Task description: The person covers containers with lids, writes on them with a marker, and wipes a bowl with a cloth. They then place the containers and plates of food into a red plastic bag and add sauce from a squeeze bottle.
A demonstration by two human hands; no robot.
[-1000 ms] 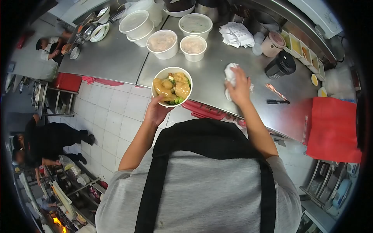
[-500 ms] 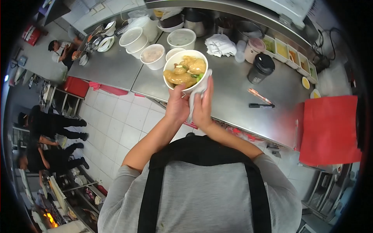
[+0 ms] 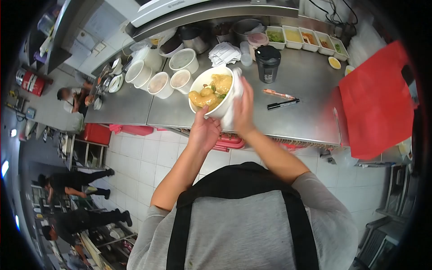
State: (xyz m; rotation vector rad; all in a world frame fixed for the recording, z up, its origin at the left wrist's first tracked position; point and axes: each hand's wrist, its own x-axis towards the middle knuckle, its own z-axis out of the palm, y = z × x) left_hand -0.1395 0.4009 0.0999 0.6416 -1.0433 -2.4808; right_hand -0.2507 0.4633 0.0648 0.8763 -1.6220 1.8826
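Observation:
A white bowl (image 3: pixel 219 108) of glazed yellowish food with green pieces is held up over the front edge of the steel counter, tilted to the left. My left hand (image 3: pixel 205 131) grips it from below, with the thumb at the rim. Against the bowl's right side, my right hand (image 3: pixel 243 108) presses a white cloth (image 3: pixel 229 114); its fingers are a little blurred. Behind the bowl stand lidded tubs (image 3: pixel 183 61) and small round tubs (image 3: pixel 159 85). A black lidded cup (image 3: pixel 268 64) is upright to the right, near two pens (image 3: pixel 282 104).
The steel counter (image 3: pixel 310 114) runs across the view. Sauce trays (image 3: pixel 310 40) line its back right, beside a red sheet (image 3: pixel 375 105). Crumpled white cloths (image 3: pixel 224 54) lie at the back. Several people stand at the left, one beside the counter (image 3: pixel 74 96).
The view has turned and shifted. The bowl is now tilted more to the left, and my right hand with the cloth has moved up along its right side.

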